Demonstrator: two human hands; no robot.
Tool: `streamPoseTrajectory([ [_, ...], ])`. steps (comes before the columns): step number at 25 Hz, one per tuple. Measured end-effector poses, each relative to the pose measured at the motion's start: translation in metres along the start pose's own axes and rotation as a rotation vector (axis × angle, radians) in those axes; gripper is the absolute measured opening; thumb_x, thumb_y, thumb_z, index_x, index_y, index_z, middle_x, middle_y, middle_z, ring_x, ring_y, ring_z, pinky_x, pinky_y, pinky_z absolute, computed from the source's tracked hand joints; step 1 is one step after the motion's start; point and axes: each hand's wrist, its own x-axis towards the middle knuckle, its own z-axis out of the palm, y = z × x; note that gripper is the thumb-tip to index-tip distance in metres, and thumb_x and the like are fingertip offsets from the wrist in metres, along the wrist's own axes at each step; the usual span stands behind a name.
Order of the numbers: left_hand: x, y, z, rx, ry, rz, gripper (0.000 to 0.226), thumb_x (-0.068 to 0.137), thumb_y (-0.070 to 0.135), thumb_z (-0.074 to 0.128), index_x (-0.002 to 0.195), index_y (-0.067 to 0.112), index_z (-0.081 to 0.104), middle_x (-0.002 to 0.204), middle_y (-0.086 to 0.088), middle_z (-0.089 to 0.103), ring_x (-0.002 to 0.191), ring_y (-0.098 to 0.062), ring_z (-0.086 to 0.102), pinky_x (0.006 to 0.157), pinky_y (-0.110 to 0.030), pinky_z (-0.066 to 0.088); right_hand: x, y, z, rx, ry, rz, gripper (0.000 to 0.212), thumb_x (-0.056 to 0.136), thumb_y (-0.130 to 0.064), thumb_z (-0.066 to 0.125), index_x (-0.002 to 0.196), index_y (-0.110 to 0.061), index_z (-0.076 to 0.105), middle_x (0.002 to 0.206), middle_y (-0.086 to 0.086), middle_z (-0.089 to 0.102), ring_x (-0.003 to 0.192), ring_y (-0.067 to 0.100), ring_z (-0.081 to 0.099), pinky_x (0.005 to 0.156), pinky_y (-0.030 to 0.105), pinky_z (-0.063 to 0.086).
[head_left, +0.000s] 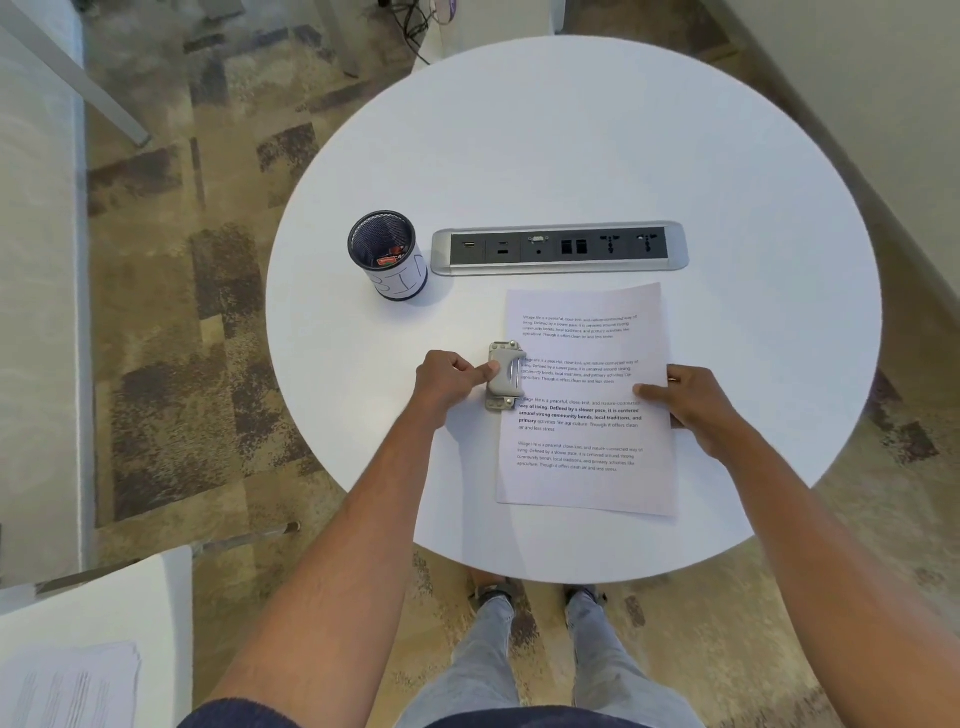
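While the hole punch (504, 375) sits over the nine o'clock edge of the sheet of paper (587, 483), at about seven o'clock on the round bench (571, 130), most of what could go wrong comes down to alignment; the sheet lies flat near six o'clock, slightly askew to the person, and whether its edge is pushed fully into the slot cannot be seen, so the holes could land too close to the margin or at a slant; the punch also looks a little nearer the twelve o'clock end of that edge than its middle, which would set the holes off centre. The left hand (447, 382) is closed on the punch, fingers curled and the thumb pressed against its lever from the nine o'clock side; a push from that side instead of straight down could skid the punch toward three o'clock and crumple the paper, or tip it. The right hand (691, 405) pinches the three o'clock edge of the sheet, thumb on top; holding at that one place, it may let the sheet swivel, and a nudge inward could buckle it. The mesh pot (387, 254) at ten o'clock and the socket strip (560, 248) toward twelve stand well apart, so I judge them no hazard.
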Motion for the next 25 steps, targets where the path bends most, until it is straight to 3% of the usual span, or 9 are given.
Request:
streamPoseTrajectory([
  [3,-0.002,0.002,-0.002,-0.003,-0.028,-0.003,0.042,0.068,0.045,0.082,0.065,0.013,0.056,0.055,0.001,0.053,0.048,-0.013,0.043,0.037,-0.015,0.026,-0.003,0.0,0.0,0.012,0.005,0.001,0.013,0.084,-0.005,0.073,0.091,-0.016,0.073,0.103,0.01,0.077,0.077,0.019,0.074,0.074,0.038,0.061],
  [7,-0.007,0.006,-0.001,0.003,-0.033,-0.002,0.037,0.072,0.042,0.079,0.064,0.014,0.055,0.06,-0.003,0.057,0.049,-0.013,0.047,0.041,-0.017,0.028,-0.004,0.001,0.003,-0.001,0.019,0.007,0.014,0.084,-0.003,0.072,0.096,-0.011,0.073,0.102,0.014,0.076,0.086,0.03,0.072,0.09,0.059,0.053],
  [11,-0.012,0.01,0.009,-0.005,0.021,0.038,0.03,0.077,0.03,0.077,0.06,0.016,0.057,0.069,-0.009,0.06,0.061,-0.019,0.049,0.055,-0.022,0.036,-0.003,0.001,0.003,-0.02,0.027,0.013,0.017,0.084,-0.003,0.072,0.101,-0.006,0.073,0.103,0.018,0.075,0.087,0.033,0.069,0.092,0.069,0.047],
  [13,-0.014,0.012,0.011,0.005,0.047,0.048,0.029,0.079,0.023,0.076,0.058,0.017,0.057,0.072,-0.011,0.061,0.069,-0.022,0.051,0.065,-0.024,0.039,-0.002,0.001,0.003,-0.029,0.032,0.011,0.017,0.084,-0.003,0.072,0.101,-0.005,0.073,0.103,0.019,0.075,0.085,0.031,0.068,0.09,0.066,0.048],
  [15,-0.014,0.013,0.011,-0.001,0.052,0.043,0.029,0.08,0.019,0.074,0.057,0.016,0.057,0.072,-0.011,0.061,0.072,-0.022,0.052,0.069,-0.025,0.04,-0.002,0.001,0.002,-0.035,0.043,0.003,0.016,0.084,-0.004,0.072,0.1,-0.006,0.073,0.099,0.016,0.076,0.085,0.032,0.069,0.078,0.054,0.057],
  [17,-0.016,0.013,0.011,-0.006,0.048,0.036,0.029,0.081,0.018,0.074,0.057,0.014,0.057,0.072,-0.011,0.06,0.072,-0.022,0.051,0.069,-0.026,0.04,-0.001,0.002,-0.002,-0.029,0.053,-0.002,0.015,0.084,-0.004,0.073,0.099,-0.007,0.073,0.097,0.014,0.075,0.08,0.029,0.069,0.067,0.036,0.052],
  [19,-0.017,0.013,0.01,-0.005,0.05,0.029,0.029,0.081,0.018,0.074,0.058,0.013,0.057,0.072,-0.011,0.059,0.071,-0.022,0.05,0.068,-0.026,0.039,0.0,0.003,-0.008,-0.024,0.054,-0.002,0.016,0.084,-0.004,0.073,0.1,-0.006,0.073,0.099,0.015,0.075,0.076,0.025,0.068,0.064,0.03,0.049],
  [25,-0.015,0.009,0.004,-0.003,0.074,0.046,0.03,0.079,0.021,0.075,0.057,0.014,0.057,0.07,-0.011,0.06,0.07,-0.022,0.052,0.067,-0.027,0.04,-0.002,0.006,-0.036,0.033,0.072,-0.007,0.019,0.085,-0.002,0.072,0.103,-0.007,0.073,0.108,0.018,0.074,0.096,0.036,0.07,0.085,0.047,0.051],
])
